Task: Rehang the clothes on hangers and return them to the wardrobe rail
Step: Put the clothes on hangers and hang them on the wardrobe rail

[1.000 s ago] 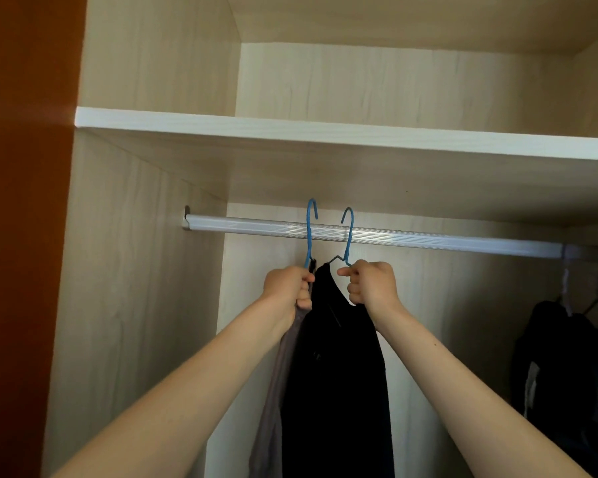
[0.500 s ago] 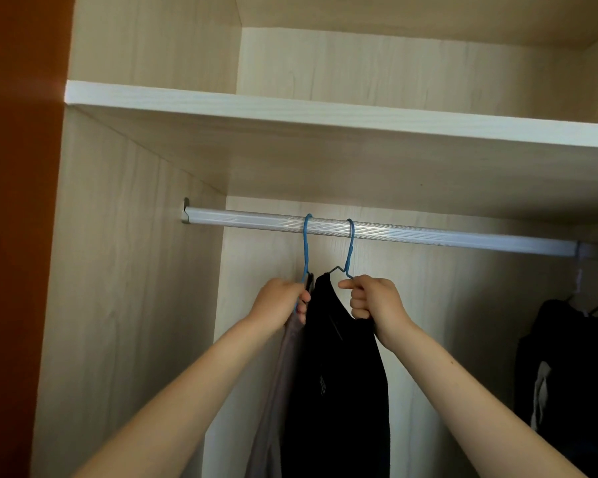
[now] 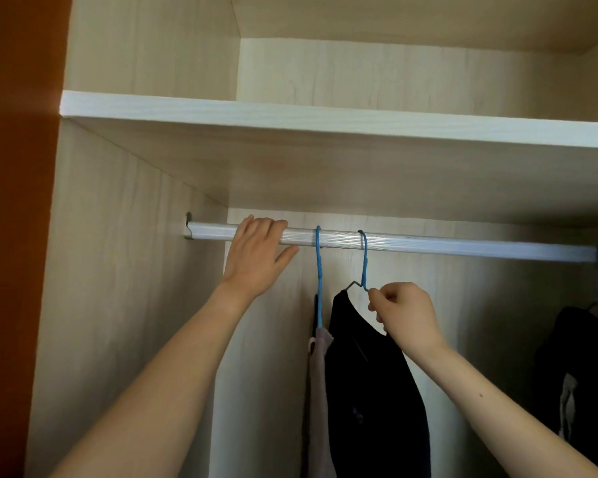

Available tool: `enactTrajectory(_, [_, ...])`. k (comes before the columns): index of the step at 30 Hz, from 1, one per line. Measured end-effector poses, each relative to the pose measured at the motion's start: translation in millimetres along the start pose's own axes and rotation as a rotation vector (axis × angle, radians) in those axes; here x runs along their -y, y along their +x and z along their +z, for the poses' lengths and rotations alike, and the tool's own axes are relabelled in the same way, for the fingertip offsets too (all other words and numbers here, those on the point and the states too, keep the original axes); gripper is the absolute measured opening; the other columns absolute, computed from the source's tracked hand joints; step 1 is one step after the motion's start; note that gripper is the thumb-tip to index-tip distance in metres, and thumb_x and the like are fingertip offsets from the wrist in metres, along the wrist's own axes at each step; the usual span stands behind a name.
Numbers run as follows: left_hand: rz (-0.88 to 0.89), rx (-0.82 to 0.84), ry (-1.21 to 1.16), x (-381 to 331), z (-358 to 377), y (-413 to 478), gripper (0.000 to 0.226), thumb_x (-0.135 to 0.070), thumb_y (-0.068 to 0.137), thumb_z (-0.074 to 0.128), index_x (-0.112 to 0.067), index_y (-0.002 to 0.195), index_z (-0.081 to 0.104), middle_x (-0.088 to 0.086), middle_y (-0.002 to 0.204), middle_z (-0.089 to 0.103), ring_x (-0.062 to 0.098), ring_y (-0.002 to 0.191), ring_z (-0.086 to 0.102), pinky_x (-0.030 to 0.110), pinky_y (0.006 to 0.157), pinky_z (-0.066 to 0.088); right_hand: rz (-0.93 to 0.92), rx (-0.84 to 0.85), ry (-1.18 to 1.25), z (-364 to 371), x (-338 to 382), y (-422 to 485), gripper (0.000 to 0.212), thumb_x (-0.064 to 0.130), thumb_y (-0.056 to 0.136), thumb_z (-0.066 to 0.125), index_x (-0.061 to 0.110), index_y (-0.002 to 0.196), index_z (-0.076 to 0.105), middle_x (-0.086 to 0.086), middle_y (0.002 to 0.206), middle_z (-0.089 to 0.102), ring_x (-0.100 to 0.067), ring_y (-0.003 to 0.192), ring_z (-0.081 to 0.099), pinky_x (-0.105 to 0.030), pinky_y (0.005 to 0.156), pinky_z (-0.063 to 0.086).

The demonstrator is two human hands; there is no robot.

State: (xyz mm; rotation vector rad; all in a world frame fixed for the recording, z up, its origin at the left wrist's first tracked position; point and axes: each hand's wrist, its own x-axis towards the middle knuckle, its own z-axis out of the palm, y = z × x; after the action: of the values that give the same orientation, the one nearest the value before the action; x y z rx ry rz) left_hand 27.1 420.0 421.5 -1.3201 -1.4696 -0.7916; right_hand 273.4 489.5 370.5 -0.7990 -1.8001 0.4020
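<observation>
Left hand: the left hand (image 3: 256,257) is reaching up in the centre-left of the frame and resting on the wardrobe rail (image 3: 463,244) near its left end. Its fingers (image 3: 270,224) are lying fairly straight over the top of the bar, with the thumb spreading out below; it is holding nothing.
Right hand: the right hand (image 3: 404,315) is sitting just right of centre, below the rail. Its fingers (image 3: 377,300) are curling in and pinching the wire neck of the right blue hanger (image 3: 364,263) where the hook meets the shoulders.
Left blue hanger: the left blue hanger (image 3: 318,270) is hanging by its hook on the rail, just right of the left hand and apart from it.
Right blue hanger: its hook is sitting over the rail, just beside the other hook.
Grey garment: a grey garment (image 3: 320,391) is hanging from the left hanger toward the lower centre.
Black garment: a black garment (image 3: 370,391) is hanging from the right hanger, touching the grey one.
Shelf: a pale shelf (image 3: 325,115) is running across the frame above the rail.
Far right: dark clothes (image 3: 580,357) are hanging at the right edge.
</observation>
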Motion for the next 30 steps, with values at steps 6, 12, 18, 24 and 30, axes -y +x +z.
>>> enactTrajectory(6, [0.022,-0.112,0.061,4.1,11.6,1.7,0.041,-0.051,0.093,0.041,-0.017,0.106,0.059,0.005,0.095,0.059,0.03,0.09,0.054,0.037,0.09,0.032,-0.009,-0.107,0.006,-2.3,-17.7,2.5,0.039,0.024,0.086,0.055,-0.006,0.062,0.061,-0.023,0.058,0.06,-0.017,0.045,0.039,-0.024,0.051,0.036])
enactTrajectory(12, [0.037,-0.19,0.058,6.7,18.6,1.6,0.042,-0.051,0.093,0.045,-0.015,0.109,0.06,0.008,0.095,0.06,0.033,0.091,0.052,0.042,0.086,0.034,0.016,-0.175,-0.023,-29.4,-42.1,0.8,0.041,0.025,0.089,0.056,-0.008,0.066,0.062,-0.028,0.066,0.06,-0.017,0.053,0.041,-0.025,0.054,0.037])
enactTrajectory(18, [0.008,-0.175,0.02,4.0,19.3,1.9,0.044,-0.05,0.093,0.045,-0.013,0.111,0.06,0.01,0.095,0.06,0.034,0.092,0.052,0.043,0.087,0.033,0.031,-0.247,-0.111,-56.3,-61.7,2.0,0.041,0.024,0.089,0.056,-0.007,0.063,0.061,-0.026,0.062,0.061,-0.016,0.05,0.041,-0.025,0.051,0.034])
enactTrajectory(24, [-0.002,-0.149,-0.007,4.0,16.6,1.4,0.04,-0.048,0.092,0.049,-0.015,0.113,0.06,0.008,0.098,0.061,0.032,0.095,0.052,0.041,0.09,0.033,0.026,-0.323,-0.235,-63.4,-72.5,5.3,0.04,0.023,0.088,0.055,-0.002,0.058,0.057,-0.016,0.051,0.056,-0.033,0.053,0.052,-0.031,0.053,0.043])
enactTrajectory(30, [-0.008,-0.14,-0.023,2.7,14.9,1.5,0.041,-0.049,0.091,0.047,-0.016,0.111,0.061,0.007,0.097,0.061,0.031,0.093,0.053,0.04,0.089,0.032,-0.102,-0.375,-0.512,-64.5,-56.0,0.9,0.03,0.029,0.091,0.054,0.003,0.079,0.063,-0.011,0.074,0.065,-0.034,0.073,0.06,-0.033,0.059,0.044])
